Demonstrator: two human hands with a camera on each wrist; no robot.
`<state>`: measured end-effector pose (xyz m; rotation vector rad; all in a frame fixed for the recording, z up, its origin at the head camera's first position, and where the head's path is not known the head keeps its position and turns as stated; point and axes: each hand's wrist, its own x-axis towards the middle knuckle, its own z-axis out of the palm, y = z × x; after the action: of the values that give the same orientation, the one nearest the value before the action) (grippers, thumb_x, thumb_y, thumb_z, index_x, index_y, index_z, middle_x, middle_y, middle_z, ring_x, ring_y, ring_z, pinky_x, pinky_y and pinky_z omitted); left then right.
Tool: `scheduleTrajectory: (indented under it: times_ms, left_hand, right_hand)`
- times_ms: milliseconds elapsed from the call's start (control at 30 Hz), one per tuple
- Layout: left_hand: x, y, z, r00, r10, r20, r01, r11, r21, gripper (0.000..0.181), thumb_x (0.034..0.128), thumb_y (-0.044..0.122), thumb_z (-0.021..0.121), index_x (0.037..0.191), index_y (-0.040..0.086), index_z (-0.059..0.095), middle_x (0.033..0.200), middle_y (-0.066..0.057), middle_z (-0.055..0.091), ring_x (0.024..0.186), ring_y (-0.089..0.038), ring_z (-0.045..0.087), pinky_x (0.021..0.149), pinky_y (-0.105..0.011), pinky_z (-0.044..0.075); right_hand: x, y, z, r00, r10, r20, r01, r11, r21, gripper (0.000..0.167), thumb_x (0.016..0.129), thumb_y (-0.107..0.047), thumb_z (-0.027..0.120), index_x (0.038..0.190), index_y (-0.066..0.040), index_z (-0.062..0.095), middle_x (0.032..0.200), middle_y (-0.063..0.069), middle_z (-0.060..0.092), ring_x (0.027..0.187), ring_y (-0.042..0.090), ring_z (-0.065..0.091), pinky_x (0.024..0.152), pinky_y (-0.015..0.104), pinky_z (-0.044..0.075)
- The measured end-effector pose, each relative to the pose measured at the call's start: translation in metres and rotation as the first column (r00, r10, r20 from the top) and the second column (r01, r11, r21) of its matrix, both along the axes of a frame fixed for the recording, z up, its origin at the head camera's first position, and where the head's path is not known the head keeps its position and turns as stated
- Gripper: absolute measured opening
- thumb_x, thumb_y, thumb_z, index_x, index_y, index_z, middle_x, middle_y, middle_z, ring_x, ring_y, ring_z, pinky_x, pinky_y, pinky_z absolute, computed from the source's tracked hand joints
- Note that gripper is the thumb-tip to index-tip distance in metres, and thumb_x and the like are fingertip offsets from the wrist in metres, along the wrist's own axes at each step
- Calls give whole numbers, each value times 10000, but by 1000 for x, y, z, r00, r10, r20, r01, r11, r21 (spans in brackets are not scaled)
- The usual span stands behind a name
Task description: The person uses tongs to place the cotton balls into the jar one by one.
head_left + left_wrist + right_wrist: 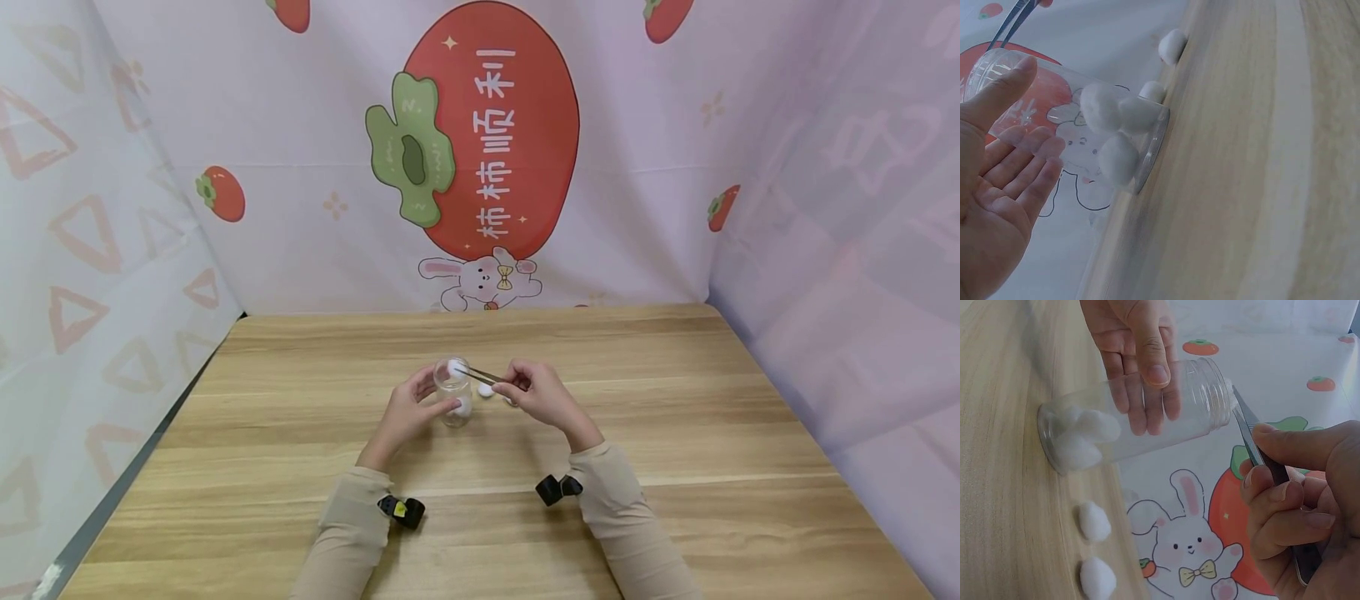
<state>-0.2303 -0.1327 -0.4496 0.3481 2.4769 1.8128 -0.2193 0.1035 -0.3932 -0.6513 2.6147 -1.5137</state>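
Observation:
A clear plastic jar [453, 387] stands upright on the table, its mouth uncovered. My left hand [405, 415] holds it, thumb on the near side and fingers round the far side. Several white cotton balls [1079, 449] lie at the jar's bottom. Between thumb and fingers, my right hand [543, 395] pinches metal tweezers [480, 377]. Their tips hold another cotton ball [456, 368] at the jar's mouth; how far inside it sits I cannot tell. Two loose cotton balls, one nearer the jar [1094, 520] and one farther off [1097, 579], rest on the table beside it.
The wood-grain table [675, 417] spreads around both hands. Behind it hangs a printed cloth [637, 208] with a large persimmon and a rabbit, and pale cloths flank both sides. Each forearm wears a black wrist camera, the left one [405, 511] and the right one [557, 490].

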Motion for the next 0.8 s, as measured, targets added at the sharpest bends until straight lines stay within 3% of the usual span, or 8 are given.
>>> scheduleTrajectory:
  times_ms: [200, 400, 567, 800]
  left_hand:
    - [0, 0, -1, 1000, -12, -22, 12, 1000, 9, 638, 813, 136, 769, 1375, 36, 483, 1381, -214, 562, 1305, -346, 536, 1145, -443, 442]
    - [0, 0, 1, 998, -22, -54, 23, 1000, 8, 609, 810, 111, 766, 1352, 28, 502, 1366, -214, 576, 1303, -345, 539, 1138, -445, 446]
    - [-1, 0, 0, 998, -20, -58, 21, 1000, 15, 618, 802, 101, 772, 1353, 27, 503, 1363, -210, 580, 1305, -340, 539, 1139, -446, 443]
    - [0, 0, 0, 998, -23, -60, 23, 1000, 11, 615, 795, 103, 779, 1345, 36, 511, 1359, -202, 586, 1301, -332, 544, 1137, -440, 447]
  right_hand:
    - [-1, 1, -3, 999, -9, 49, 10, 1000, -11, 187, 893, -108, 675, 806, 28, 581, 776, 289, 643, 566, 67, 493, 443, 118, 379]
    - [-3, 5, -2, 994, -18, 110, 17, 1000, 10, 182, 899, -128, 670, 842, 27, 595, 757, 233, 659, 554, 88, 495, 431, 126, 390]
    - [-3, 9, 0, 994, -27, 103, 26, 1000, 18, 176, 897, -135, 672, 868, 27, 608, 708, 116, 659, 538, 51, 476, 433, 134, 396]
    - [-4, 10, -1, 995, -9, 97, 9, 1000, 9, 185, 899, -144, 674, 892, 32, 618, 719, 116, 666, 550, 66, 487, 430, 130, 396]
